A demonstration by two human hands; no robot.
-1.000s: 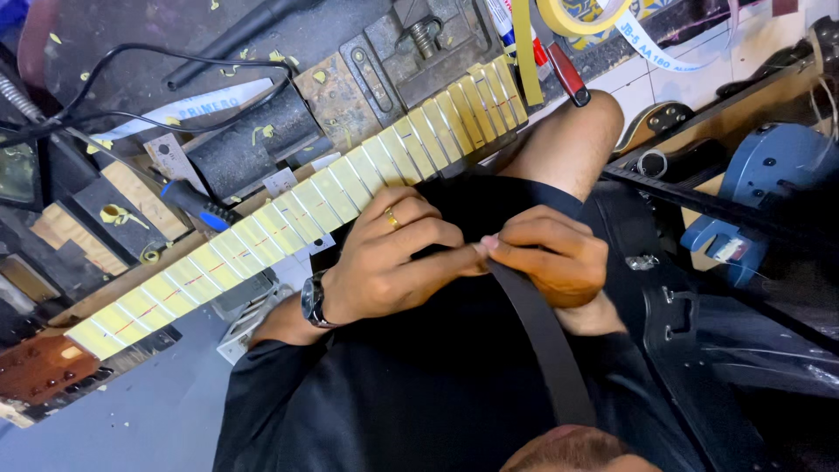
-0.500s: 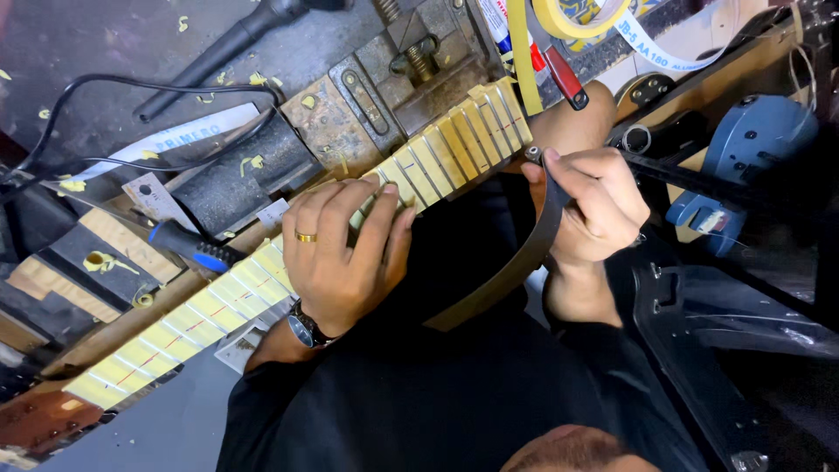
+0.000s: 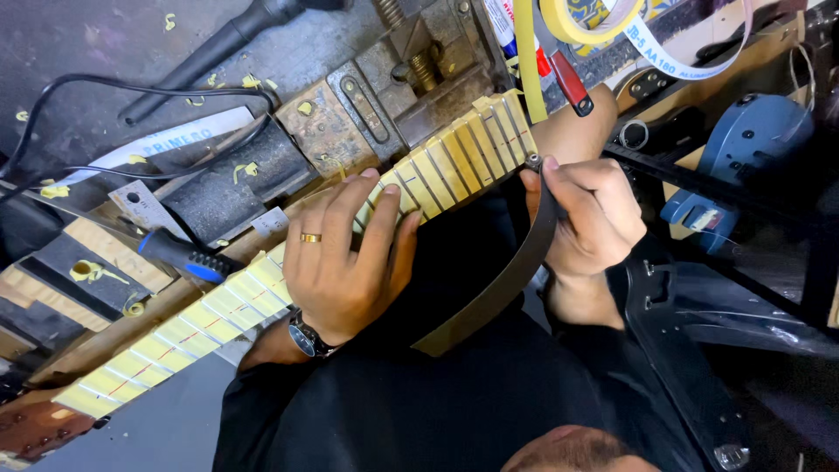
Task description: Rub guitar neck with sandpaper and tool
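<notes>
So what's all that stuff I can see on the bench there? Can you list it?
guitar neck: one, yellow-taped between frets, diagonal across the bench
dark strip: one, brown-black, curved, at the neck's upper end
vise: one, rusty metal, above the neck
blue-handled tool: one, blue and black, left of the neck
tape roll: one, yellow, top edge
power tool: one, blue, right
left hand: ringed, with wristwatch, flat on the neck
right hand: gripping the strip

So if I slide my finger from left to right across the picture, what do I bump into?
Blue-handled tool → hand with a ring, flat on the taped guitar neck → dark strip → hand gripping that strip → blue power tool.
</notes>
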